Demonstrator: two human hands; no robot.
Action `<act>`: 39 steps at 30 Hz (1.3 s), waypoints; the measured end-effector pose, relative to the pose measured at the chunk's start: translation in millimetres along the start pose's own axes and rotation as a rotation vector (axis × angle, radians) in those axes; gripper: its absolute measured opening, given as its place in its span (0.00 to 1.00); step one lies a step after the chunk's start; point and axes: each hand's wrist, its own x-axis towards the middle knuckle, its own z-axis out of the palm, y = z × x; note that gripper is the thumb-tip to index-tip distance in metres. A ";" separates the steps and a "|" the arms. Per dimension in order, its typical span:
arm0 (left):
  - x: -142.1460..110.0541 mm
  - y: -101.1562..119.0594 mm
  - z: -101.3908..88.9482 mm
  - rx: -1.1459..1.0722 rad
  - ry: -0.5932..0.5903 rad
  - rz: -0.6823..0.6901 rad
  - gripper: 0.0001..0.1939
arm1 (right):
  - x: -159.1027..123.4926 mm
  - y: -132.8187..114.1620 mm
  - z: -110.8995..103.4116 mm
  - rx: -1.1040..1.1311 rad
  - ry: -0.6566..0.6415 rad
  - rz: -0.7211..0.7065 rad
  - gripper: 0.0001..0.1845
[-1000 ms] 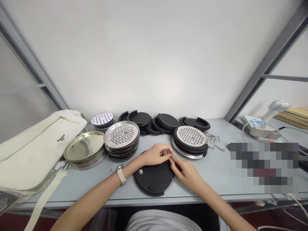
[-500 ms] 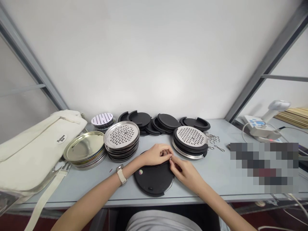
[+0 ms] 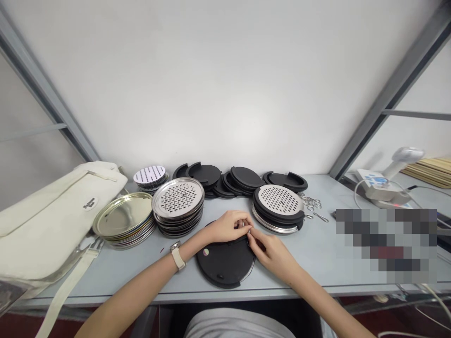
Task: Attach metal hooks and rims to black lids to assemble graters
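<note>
A round black disc (image 3: 227,260) lies near the table's front edge, with a small round sticker at its left and a metal rim showing at its right. My left hand (image 3: 230,226) rests over the disc's far edge, fingers curled and thumb tip pressed in. At the disc's upper right edge my right hand (image 3: 262,244) is closed in a pinch, its fingertips meeting those of the left. A tiny shiny bit shows between the fingertips, too small to name. The hands cover the far edge of the disc.
Metal lids (image 3: 123,213) and perforated metal discs (image 3: 179,199) stand stacked on the left. Black holders (image 3: 246,177) line the wall. Right of centre sits a perforated disc in a black holder (image 3: 280,199), beside loose metal clips (image 3: 313,203). A white bag (image 3: 56,220) occupies the left end.
Both hands stay at the disc's upper right edge. The pinched fingertips of my right hand have shifted very slightly; the disc has not moved.
</note>
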 end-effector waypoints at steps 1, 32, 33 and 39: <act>-0.2 0.1 0.1 -0.003 -0.001 0.005 0.06 | -0.3 -0.3 0.0 0.008 0.002 0.000 0.14; -1.3 2.7 0.3 0.074 -0.022 0.035 0.06 | -0.5 -0.5 2.0 -0.044 0.046 -0.026 0.16; -1.3 3.2 0.4 0.081 -0.019 0.034 0.06 | -0.7 -0.2 2.3 -0.044 0.048 -0.029 0.16; -1.6 4.0 1.0 0.095 0.001 0.036 0.07 | -1.1 1.0 3.8 -0.048 0.038 -0.016 0.15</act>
